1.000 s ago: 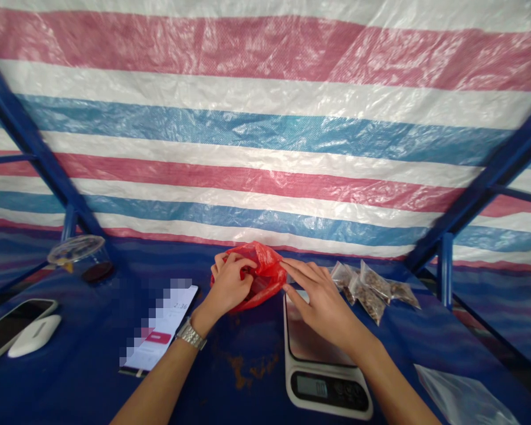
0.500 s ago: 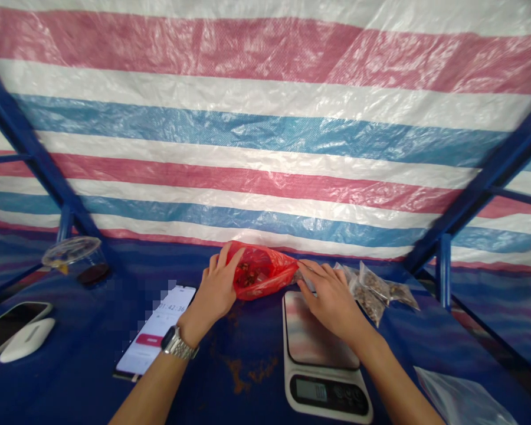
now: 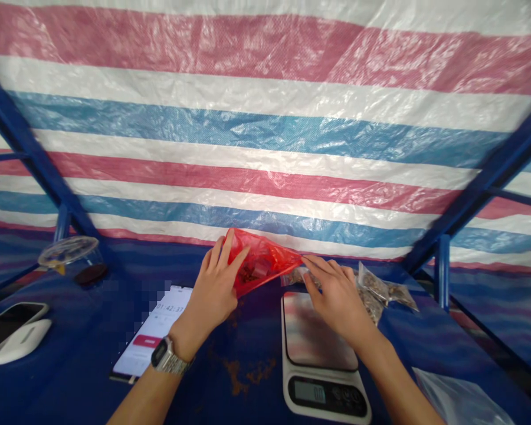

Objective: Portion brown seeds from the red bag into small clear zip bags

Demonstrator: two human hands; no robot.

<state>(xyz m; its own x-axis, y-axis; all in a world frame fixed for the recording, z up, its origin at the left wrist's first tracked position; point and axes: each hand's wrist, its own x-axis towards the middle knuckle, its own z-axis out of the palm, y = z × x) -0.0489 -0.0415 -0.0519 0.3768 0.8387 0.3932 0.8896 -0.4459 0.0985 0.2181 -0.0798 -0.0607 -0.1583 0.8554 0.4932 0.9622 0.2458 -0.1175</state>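
Observation:
A red plastic bag (image 3: 269, 248) stands tilted between my two hands, its mouth stretched wide. Small dark brown bits lie inside, with a pinkish clear piece among them. My left hand (image 3: 219, 283), with a metal-band watch (image 3: 170, 357) on the wrist, grips the bag's left rim between thumb and fingers. The right corner of the rim is pinched by my right hand (image 3: 334, 292). That hand hovers over the back of a kitchen scale (image 3: 321, 333), whose display reads 0.0. Behind it, clear packets of brown bits (image 3: 374, 286) are partly hidden.
Left of my left arm lies a phone showing a running timer (image 3: 157, 330). Farther left are a dark phone (image 3: 11, 330), a white case (image 3: 24, 341) and a clear plastic cup (image 3: 71, 260). An empty clear bag (image 3: 460, 395) lies at the front right. Striped sheeting (image 3: 265, 136) hangs behind.
The bag's left side has been lifted, and its mouth now tilts toward the right. My left hand rose with it. More of a clear packet shows beneath the bag's right corner.

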